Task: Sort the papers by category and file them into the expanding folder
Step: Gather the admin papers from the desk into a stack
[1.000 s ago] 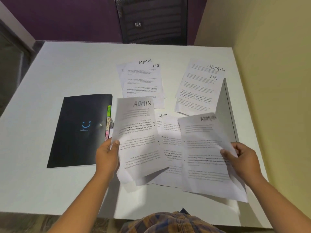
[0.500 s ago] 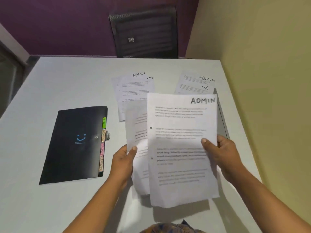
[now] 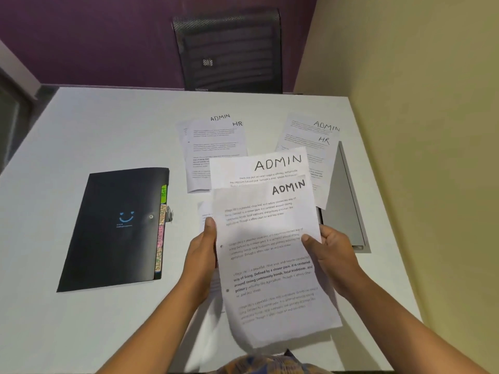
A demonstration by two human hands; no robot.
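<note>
Slippage is threatening the two white printed ADMIN sheets [image 3: 270,265], which your left hand [image 3: 201,255] and right hand [image 3: 333,255] are pinching by the side edges, a light grip with the rear sheet askew. The black tabbed expanding folder [image 3: 116,228] is lying closed on the white worktop [image 3: 108,130] to your left, so freeing a hand to open it is risking a spill into the unsorted white paper piles [image 3: 216,147].

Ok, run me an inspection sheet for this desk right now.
Surface: white table, papers spread on it.
Job's things: black folder closed, flat at left; two ADMIN sheets held up; left pile and right pile behind, each showing ADMIN and HR.
Clutter: grey flat case at right.
Grips: left grip and right grip hold the sheets' side edges.
Cables: nothing seen.
Surroundings: black chair, purple wall, yellow wall.
</note>
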